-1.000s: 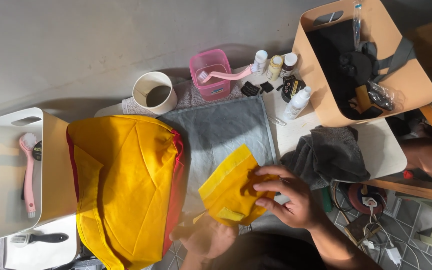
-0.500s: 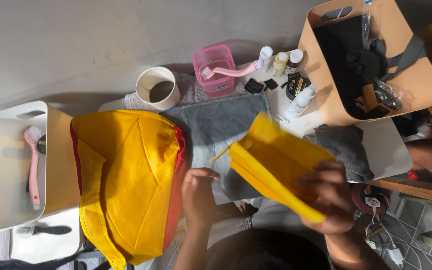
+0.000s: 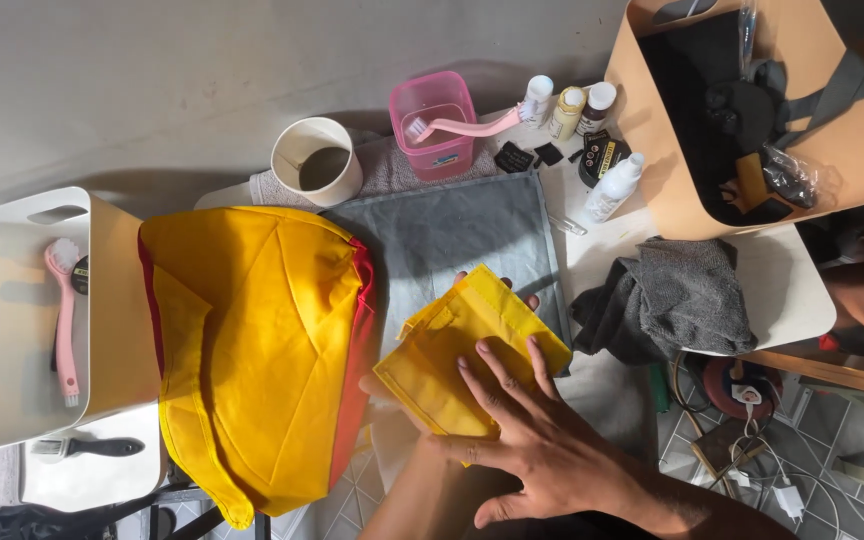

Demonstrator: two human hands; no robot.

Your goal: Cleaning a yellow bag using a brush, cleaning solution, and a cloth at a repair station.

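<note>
Head view: a small folded yellow fabric piece (image 3: 467,355) lies at lower centre on a grey cloth mat (image 3: 447,240), its long axis running diagonally toward upper right. The right hand (image 3: 532,445) presses it flat, fingers spread open. The left hand (image 3: 512,295), mostly hidden beneath, shows only fingertips; its grip is unclear

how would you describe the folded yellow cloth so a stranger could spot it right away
Find the grey mat mid-table. At its near right corner lies the folded yellow cloth, pressed flat under the right hand. It is smaller and flatter than the yellow bag to its left.
</note>
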